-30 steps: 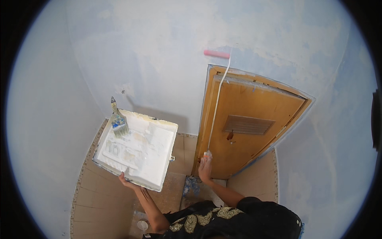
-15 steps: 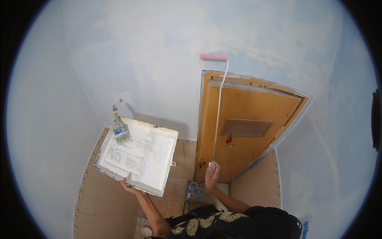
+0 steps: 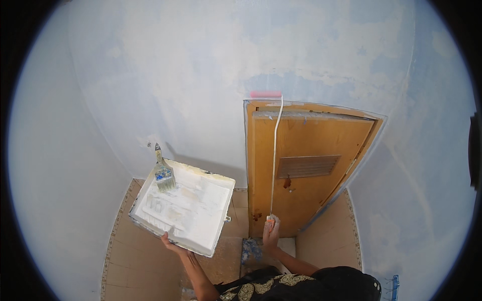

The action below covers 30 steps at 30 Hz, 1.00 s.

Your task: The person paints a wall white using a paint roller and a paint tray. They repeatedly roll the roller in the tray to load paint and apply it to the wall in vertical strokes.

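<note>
My left hand (image 3: 173, 244) grips the near edge of a white paint tray (image 3: 203, 220), its thumb over the rim and the other fingers hidden underneath. White paint coats the tray. A paintbrush (image 3: 164, 173) with blue-stained ferrule lies in it, handle sticking out past the far left rim. My right hand (image 3: 271, 234) is closed round the orange handle of a long-rod paint roller (image 3: 274, 165). The pink roller sleeve (image 3: 266, 94) is at the wall, just above the top left corner of the door frame.
Ahead stands a patchy blue and white wall (image 3: 201, 75). A brown wooden door (image 3: 311, 145) with a vent panel lies behind the roller rod. Beige tiles (image 3: 145, 251) line the lower walls. A blue hook rack (image 3: 395, 288) is at the lower right.
The roller has come down the wall toward the door frame's top edge. In the picture, the tray with its brush sits slightly lower and further right.
</note>
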Each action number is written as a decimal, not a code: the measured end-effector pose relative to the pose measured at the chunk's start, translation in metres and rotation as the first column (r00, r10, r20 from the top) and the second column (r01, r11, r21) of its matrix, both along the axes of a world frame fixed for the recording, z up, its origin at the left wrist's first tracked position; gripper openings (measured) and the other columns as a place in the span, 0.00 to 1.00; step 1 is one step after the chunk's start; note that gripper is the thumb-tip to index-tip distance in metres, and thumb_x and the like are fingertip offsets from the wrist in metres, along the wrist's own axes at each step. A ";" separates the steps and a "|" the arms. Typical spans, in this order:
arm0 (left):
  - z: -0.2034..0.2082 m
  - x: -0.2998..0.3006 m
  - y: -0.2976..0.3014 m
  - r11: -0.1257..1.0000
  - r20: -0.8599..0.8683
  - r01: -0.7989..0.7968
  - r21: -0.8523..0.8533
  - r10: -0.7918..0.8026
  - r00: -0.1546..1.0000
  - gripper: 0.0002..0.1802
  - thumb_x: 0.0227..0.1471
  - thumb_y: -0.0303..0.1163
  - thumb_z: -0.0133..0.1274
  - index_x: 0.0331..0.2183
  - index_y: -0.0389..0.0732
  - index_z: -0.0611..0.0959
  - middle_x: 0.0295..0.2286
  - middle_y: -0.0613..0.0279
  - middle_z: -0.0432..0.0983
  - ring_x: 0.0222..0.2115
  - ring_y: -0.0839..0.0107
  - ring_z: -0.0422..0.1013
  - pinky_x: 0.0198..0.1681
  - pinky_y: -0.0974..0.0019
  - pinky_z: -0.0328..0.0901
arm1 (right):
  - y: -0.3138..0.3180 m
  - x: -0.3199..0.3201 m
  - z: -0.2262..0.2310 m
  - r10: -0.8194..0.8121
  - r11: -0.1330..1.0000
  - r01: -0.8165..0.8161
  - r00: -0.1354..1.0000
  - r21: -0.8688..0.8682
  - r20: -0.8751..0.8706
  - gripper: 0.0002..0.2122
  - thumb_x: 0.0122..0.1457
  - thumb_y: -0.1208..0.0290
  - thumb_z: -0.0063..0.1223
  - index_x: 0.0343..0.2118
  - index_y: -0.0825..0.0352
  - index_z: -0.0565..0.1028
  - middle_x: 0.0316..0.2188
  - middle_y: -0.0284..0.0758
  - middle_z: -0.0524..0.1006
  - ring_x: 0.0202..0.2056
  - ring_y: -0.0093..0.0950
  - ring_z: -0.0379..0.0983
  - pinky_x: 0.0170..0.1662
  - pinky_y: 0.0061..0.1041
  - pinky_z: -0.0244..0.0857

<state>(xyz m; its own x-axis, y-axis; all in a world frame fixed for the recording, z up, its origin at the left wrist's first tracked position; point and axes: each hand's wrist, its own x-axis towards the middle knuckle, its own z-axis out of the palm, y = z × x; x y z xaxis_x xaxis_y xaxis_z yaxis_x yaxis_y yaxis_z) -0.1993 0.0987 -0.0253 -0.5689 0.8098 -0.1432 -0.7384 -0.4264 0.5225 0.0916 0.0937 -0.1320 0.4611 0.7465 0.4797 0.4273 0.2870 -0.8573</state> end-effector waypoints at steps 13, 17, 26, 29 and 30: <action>-0.014 -0.023 -0.010 0.999 -0.017 -0.040 -0.018 0.040 0.999 0.41 0.41 0.48 0.46 0.55 0.37 0.59 0.49 0.52 0.60 0.49 0.55 0.59 0.50 0.56 0.57 | 0.138 -0.012 0.184 0.071 0.972 -0.048 0.993 0.229 -0.095 0.19 0.62 0.64 0.40 0.52 0.69 0.59 0.43 0.43 0.66 0.42 0.34 0.66 0.44 0.30 0.60; 0.001 -0.021 -0.019 1.000 0.019 -0.023 -0.008 0.023 1.000 0.41 0.41 0.47 0.46 0.55 0.37 0.60 0.49 0.53 0.62 0.49 0.56 0.60 0.50 0.57 0.57 | 0.148 0.001 0.175 0.023 0.979 -0.024 1.000 0.204 0.007 0.19 0.63 0.64 0.39 0.52 0.70 0.59 0.43 0.42 0.64 0.41 0.31 0.65 0.43 0.28 0.61; 0.020 -0.024 -0.020 1.000 -0.011 -0.003 0.018 0.003 1.000 0.40 0.42 0.47 0.45 0.55 0.37 0.60 0.49 0.52 0.61 0.49 0.55 0.60 0.50 0.57 0.58 | 0.013 0.026 -0.012 0.122 0.986 -0.130 0.989 -0.104 -0.079 0.22 0.64 0.63 0.36 0.55 0.74 0.55 0.40 0.43 0.65 0.41 0.31 0.64 0.47 0.28 0.59; 0.031 -0.021 -0.032 1.000 -0.025 -0.009 0.007 0.010 1.000 0.41 0.42 0.48 0.45 0.56 0.38 0.58 0.51 0.52 0.59 0.50 0.55 0.58 0.51 0.56 0.56 | 0.005 0.015 0.021 0.095 0.986 -0.097 0.995 -0.133 -0.018 0.22 0.64 0.63 0.37 0.54 0.74 0.55 0.41 0.43 0.66 0.40 0.31 0.65 0.45 0.29 0.60; 0.023 -0.025 -0.031 1.000 -0.037 0.006 0.021 -0.005 0.999 0.42 0.42 0.49 0.45 0.57 0.38 0.57 0.52 0.52 0.57 0.52 0.55 0.57 0.52 0.55 0.55 | 0.013 0.010 0.052 0.081 0.984 -0.074 0.996 -0.162 0.039 0.22 0.64 0.63 0.37 0.54 0.74 0.56 0.41 0.42 0.66 0.40 0.31 0.65 0.44 0.29 0.60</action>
